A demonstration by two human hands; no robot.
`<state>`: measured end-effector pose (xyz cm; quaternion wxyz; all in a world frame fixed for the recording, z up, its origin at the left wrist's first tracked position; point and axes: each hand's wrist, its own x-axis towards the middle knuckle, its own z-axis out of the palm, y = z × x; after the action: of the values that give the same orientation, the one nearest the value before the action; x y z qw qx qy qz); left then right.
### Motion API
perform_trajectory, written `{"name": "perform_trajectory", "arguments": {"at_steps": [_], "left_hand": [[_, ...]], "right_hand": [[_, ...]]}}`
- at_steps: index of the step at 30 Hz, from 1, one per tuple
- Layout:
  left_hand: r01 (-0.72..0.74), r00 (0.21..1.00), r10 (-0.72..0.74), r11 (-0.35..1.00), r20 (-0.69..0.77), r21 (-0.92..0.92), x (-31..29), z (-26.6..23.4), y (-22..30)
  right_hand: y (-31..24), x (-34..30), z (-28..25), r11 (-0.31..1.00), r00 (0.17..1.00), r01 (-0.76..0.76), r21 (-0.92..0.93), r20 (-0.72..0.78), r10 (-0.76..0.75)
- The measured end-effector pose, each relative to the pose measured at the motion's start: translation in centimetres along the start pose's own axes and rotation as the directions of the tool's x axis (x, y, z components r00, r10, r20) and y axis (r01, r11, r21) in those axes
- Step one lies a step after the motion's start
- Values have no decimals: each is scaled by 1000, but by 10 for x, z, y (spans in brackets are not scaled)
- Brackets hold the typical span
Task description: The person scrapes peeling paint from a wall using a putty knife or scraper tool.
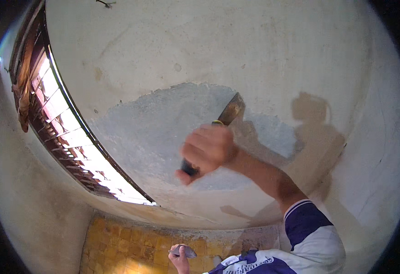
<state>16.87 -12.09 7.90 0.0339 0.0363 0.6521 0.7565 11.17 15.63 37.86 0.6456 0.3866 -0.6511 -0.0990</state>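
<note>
While holding a flat grey piece (185, 251) in the left hand (179, 263) low over the yellow floor (117, 237), grips a scraper (228, 114) in the closed right hand (208, 148), slanting its blade (234, 106) up before the wall (277, 50) near the grey patch's (156, 132) upper edge.

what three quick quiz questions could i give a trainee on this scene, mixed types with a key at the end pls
1. Open question: What is the person's right grip holding?

2. True or false: The person's left grip is empty.

3. Multiple choice: Seen in this view, where does the barred window lie from the grey wall patch?
A) To its right
B) To its left
C) Directly above it

Key:
1. A flat-bladed tool with a dark handle.
2. False; it holds a small grey object, whose exact kind is unclear.
3. B
</note>
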Motion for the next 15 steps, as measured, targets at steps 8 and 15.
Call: {"name": "perform_trajectory", "arguments": {"at_steps": [8,15], "left_hand": [[7,999,-9,999,54,33,0,-13,-6],[47,999,-47,999,25,9,-2,-15,1]], "right_hand": [[7,-7,-2,994,987,-110,-19,119,112],[0,6,-4,993,993,-118,12,12,118]]}}
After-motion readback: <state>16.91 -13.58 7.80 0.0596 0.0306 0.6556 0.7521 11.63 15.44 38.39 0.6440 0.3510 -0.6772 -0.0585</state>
